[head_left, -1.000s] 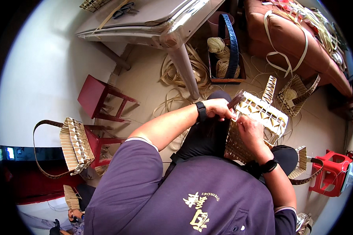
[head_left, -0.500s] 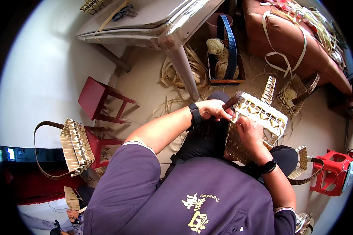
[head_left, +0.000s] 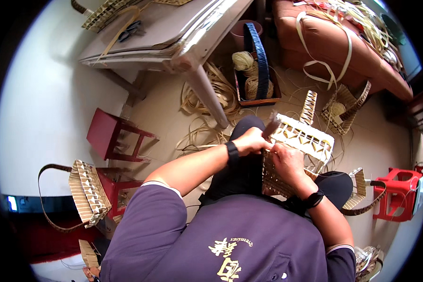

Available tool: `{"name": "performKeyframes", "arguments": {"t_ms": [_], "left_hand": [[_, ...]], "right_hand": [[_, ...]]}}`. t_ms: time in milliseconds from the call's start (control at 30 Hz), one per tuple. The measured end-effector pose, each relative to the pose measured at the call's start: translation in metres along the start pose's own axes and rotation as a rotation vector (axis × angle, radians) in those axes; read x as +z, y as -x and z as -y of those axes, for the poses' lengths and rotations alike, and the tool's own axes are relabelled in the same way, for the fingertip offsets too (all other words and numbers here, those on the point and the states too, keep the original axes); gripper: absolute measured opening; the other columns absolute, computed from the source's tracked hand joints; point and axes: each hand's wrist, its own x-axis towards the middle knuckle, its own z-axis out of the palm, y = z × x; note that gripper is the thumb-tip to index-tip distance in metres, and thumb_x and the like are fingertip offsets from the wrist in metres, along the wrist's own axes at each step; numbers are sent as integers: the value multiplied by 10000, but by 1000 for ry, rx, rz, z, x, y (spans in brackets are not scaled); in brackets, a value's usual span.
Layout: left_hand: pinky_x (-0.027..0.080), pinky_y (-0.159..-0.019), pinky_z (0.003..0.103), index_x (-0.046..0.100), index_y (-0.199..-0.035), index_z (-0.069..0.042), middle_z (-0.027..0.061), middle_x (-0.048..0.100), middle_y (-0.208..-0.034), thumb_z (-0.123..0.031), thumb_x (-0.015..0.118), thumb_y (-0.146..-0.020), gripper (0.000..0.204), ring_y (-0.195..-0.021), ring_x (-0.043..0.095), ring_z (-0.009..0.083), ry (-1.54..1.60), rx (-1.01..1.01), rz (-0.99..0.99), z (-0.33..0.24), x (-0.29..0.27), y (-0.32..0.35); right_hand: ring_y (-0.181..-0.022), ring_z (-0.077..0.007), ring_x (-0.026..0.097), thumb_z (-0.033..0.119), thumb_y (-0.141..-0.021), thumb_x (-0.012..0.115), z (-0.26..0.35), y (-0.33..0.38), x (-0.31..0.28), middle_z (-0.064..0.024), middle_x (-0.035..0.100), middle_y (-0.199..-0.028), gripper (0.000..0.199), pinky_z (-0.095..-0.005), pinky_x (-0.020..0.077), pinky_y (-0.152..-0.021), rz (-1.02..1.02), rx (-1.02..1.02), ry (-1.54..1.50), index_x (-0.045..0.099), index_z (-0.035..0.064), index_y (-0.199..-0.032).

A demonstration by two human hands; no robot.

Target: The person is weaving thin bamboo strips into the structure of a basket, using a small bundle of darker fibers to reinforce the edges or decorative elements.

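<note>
A woven straw-coloured basket [head_left: 301,139] with dark zigzag trim rests on my lap. Its braided handle [head_left: 309,107] stands out on the far side. My left hand [head_left: 250,141] is closed at the basket's left far corner. From its fingers rises a dark brown, brush-like thing [head_left: 270,126], blurred, so its exact kind is unclear. My right hand [head_left: 287,162] is closed, pressed against the near left edge of the basket beside the left fingertips. What the right fingers pinch is hidden. Both wrists wear black bands.
A table [head_left: 164,28] with scissors [head_left: 129,31] stands far left. Beyond my knees are coiled strips [head_left: 211,89] and a blue-handled basket [head_left: 256,42] holding yarn balls. Red stools [head_left: 109,134] and another woven basket [head_left: 87,192] are at left, a red plastic stool [head_left: 395,195] at right.
My head view has shifted, so the room slides left. My hands have come closer together at the basket edge, and the brown thing stands more upright.
</note>
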Motion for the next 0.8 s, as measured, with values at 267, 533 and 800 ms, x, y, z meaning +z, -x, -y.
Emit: {"name": "performKeyframes", "arguments": {"t_ms": [267, 533, 800], "left_hand": [[461, -610, 228, 682, -919, -155, -63, 690, -862, -125, 778, -913, 101, -678, 559, 27, 527, -253, 269, 18, -30, 4], [468, -619, 220, 662, -997, -138, -66, 640, -908, -213, 735, -980, 107, -697, 524, 26, 492, -188, 375, 29, -37, 6], [487, -626, 238, 650, -1013, -120, -54, 639, -930, -195, 726, -988, 110, -693, 512, 37, 486, -207, 470, 43, -57, -2]], "right_hand": [[-777, -359, 702, 149, -886, 665, 18, 7, -6, -119, 713, -859, 66, -478, 555, -683, -18, -33, -96, 666, 90, -915], [-750, -382, 707, 131, -913, 617, 27, 7, -3, -164, 716, -856, 100, -492, 564, -669, -16, 30, -106, 671, 58, -871], [-735, -404, 695, 123, -870, 643, 30, 3, 2, -178, 699, -776, 91, -511, 555, -675, -29, 43, -213, 697, 68, -822]]}}
